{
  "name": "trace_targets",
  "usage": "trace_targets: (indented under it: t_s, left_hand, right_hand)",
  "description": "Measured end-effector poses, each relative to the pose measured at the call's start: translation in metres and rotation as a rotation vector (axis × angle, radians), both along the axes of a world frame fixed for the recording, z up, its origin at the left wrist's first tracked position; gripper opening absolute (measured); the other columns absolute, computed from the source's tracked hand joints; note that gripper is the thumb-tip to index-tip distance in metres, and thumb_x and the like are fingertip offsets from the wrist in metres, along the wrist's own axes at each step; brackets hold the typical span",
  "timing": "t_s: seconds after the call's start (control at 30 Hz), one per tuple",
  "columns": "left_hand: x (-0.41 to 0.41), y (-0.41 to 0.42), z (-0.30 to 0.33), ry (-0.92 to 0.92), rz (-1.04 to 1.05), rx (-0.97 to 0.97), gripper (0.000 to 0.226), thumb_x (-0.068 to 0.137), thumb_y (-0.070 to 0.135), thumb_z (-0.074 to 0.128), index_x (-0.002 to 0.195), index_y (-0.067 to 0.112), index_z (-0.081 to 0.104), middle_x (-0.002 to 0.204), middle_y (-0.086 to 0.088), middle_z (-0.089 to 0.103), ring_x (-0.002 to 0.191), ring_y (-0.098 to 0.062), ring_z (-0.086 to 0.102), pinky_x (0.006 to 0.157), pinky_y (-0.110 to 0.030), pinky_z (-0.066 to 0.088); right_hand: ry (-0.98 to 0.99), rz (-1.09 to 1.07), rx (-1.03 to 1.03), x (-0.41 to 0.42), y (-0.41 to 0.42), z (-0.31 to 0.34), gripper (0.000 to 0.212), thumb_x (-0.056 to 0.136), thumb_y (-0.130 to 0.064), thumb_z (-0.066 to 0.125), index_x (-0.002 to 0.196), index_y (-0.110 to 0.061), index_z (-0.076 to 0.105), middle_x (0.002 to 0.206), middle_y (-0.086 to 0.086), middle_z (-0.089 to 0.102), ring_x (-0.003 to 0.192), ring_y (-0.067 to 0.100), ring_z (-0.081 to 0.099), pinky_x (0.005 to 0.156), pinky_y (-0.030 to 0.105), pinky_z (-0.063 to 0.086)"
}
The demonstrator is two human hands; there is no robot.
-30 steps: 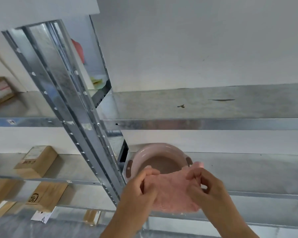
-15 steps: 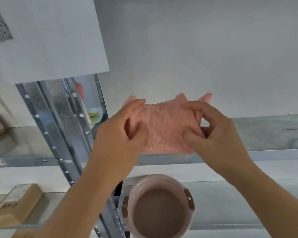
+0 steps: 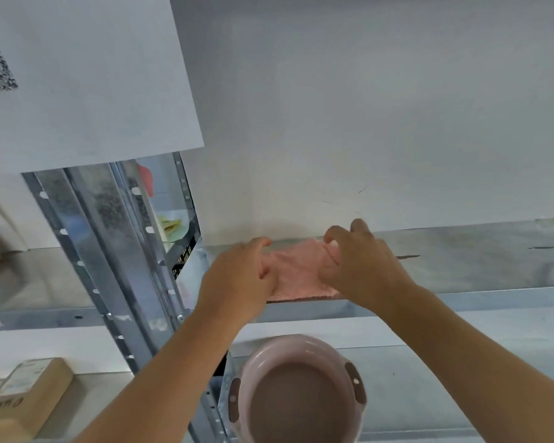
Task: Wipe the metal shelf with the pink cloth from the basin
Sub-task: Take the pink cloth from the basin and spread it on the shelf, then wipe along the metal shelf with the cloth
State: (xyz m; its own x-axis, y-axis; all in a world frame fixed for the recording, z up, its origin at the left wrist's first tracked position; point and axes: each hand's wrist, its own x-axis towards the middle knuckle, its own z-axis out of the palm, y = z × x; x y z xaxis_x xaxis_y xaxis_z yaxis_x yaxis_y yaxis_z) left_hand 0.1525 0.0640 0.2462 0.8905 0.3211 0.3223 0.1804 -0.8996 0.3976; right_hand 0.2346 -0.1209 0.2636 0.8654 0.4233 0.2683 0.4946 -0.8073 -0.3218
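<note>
The pink cloth lies spread on the upper metal shelf, close to the shelf's left end and front edge. My left hand pinches its left edge. On the cloth's right side rests my right hand, fingers curled into the fabric. The pink basin stands on the shelf below, directly under my forearms, and holds murky water.
A galvanised upright post with holes rises at the left of the shelf. Cardboard boxes lie on the lower left shelf. A white wall closes the back. A white sheet with a printed code hangs at top left.
Both hands lifted the cloth out from over the basin, held it stretched in the air, then laid it down flat on the upper shelf. The view tilted upward.
</note>
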Motion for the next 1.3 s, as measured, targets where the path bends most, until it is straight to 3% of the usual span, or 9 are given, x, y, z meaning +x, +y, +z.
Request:
trace_targets:
  t_s: [0.1, 0.2, 0.33, 0.4, 0.5, 0.7, 0.9, 1.1, 1.3]
  left_hand:
    - [0.008, 0.013, 0.0, -0.076, 0.069, 0.069, 0.047, 0.095, 0.036, 0.052, 0.142, 0.036, 0.05, 0.124, -0.002, 0.052, 0.117, -0.025, 0.045, 0.092, -0.039, 0.048]
    - [0.022, 0.024, -0.001, -0.049, 0.083, 0.06, 0.042, 0.099, 0.032, 0.043, 0.14, 0.036, 0.053, 0.133, -0.003, 0.053, 0.127, -0.026, 0.044, 0.098, -0.041, 0.044]
    - [0.032, 0.032, -0.013, 0.046, 0.04, -0.036, 0.052, 0.09, 0.054, 0.025, 0.124, 0.045, 0.063, 0.124, 0.004, 0.066, 0.121, -0.026, 0.058, 0.099, -0.056, 0.047]
    - [0.031, 0.032, -0.021, 0.047, 0.031, -0.048, 0.061, 0.088, 0.059, 0.019, 0.128, 0.044, 0.063, 0.13, 0.008, 0.065, 0.124, -0.022, 0.056, 0.107, -0.057, 0.038]
    - [0.031, 0.035, -0.026, 0.037, 0.041, -0.072, 0.047, 0.098, 0.046, 0.027, 0.13, 0.043, 0.061, 0.138, 0.016, 0.061, 0.131, -0.014, 0.05, 0.115, -0.055, 0.026]
    - [0.028, 0.036, -0.025, 0.018, -0.018, -0.145, 0.08, 0.077, 0.067, 0.009, 0.133, 0.042, 0.061, 0.141, 0.016, 0.059, 0.138, -0.015, 0.043, 0.118, -0.055, 0.02]
    - [0.028, 0.035, -0.031, 0.062, 0.026, -0.017, 0.052, 0.099, 0.051, 0.018, 0.142, 0.048, 0.048, 0.141, 0.013, 0.054, 0.14, -0.017, 0.039, 0.116, -0.05, 0.024]
    - [0.026, 0.032, -0.03, 0.074, 0.008, 0.02, 0.067, 0.088, 0.068, 0.009, 0.136, 0.049, 0.053, 0.137, 0.015, 0.054, 0.139, -0.016, 0.038, 0.118, -0.054, 0.022]
    - [0.022, 0.029, -0.028, 0.103, 0.024, 0.043, 0.07, 0.089, 0.061, 0.003, 0.144, 0.047, 0.044, 0.148, 0.01, 0.048, 0.145, -0.02, 0.032, 0.121, -0.055, 0.018]
  right_hand:
    - [-0.235, 0.02, 0.093, -0.009, 0.011, 0.006, 0.031, 0.097, -0.031, 0.06, 0.119, -0.01, 0.065, 0.115, 0.011, 0.053, 0.108, 0.031, 0.053, 0.087, 0.044, 0.052]
    - [-0.292, 0.227, 0.22, -0.016, 0.042, 0.006, 0.027, 0.095, -0.018, 0.053, 0.108, -0.004, 0.072, 0.106, 0.014, 0.061, 0.102, 0.035, 0.056, 0.088, 0.049, 0.053]
    - [-0.152, 0.271, -0.075, -0.006, 0.07, -0.018, 0.034, 0.103, -0.028, 0.037, 0.105, -0.015, 0.068, 0.11, 0.006, 0.065, 0.107, 0.029, 0.06, 0.097, 0.047, 0.046]
    - [-0.131, 0.247, -0.203, 0.002, 0.07, -0.034, 0.061, 0.102, -0.039, 0.011, 0.117, -0.017, 0.065, 0.123, 0.006, 0.066, 0.121, 0.03, 0.056, 0.11, 0.048, 0.037]
    - [-0.083, 0.257, -0.256, 0.002, 0.06, -0.048, 0.105, 0.078, -0.046, -0.021, 0.153, -0.008, 0.041, 0.162, 0.011, 0.041, 0.153, 0.034, 0.028, 0.126, 0.052, 0.016]
    - [0.037, 0.22, -0.299, -0.018, 0.039, -0.049, 0.101, 0.077, -0.05, -0.023, 0.167, -0.015, 0.007, 0.177, 0.005, 0.004, 0.163, 0.025, -0.002, 0.131, 0.049, -0.002]
    - [0.113, 0.177, -0.29, 0.017, 0.058, -0.038, 0.064, 0.108, -0.038, 0.01, 0.167, -0.015, 0.01, 0.177, 0.005, 0.005, 0.163, 0.025, -0.001, 0.13, 0.05, -0.004]
    - [0.03, 0.21, -0.335, -0.017, 0.03, -0.054, 0.104, 0.073, -0.049, -0.023, 0.167, -0.015, 0.006, 0.178, 0.005, 0.003, 0.163, 0.029, -0.005, 0.129, 0.056, -0.003]
    - [0.066, 0.186, -0.356, 0.011, 0.047, -0.045, 0.108, 0.072, -0.052, -0.022, 0.167, -0.013, 0.011, 0.177, 0.009, 0.005, 0.163, 0.031, -0.001, 0.129, 0.059, 0.001]
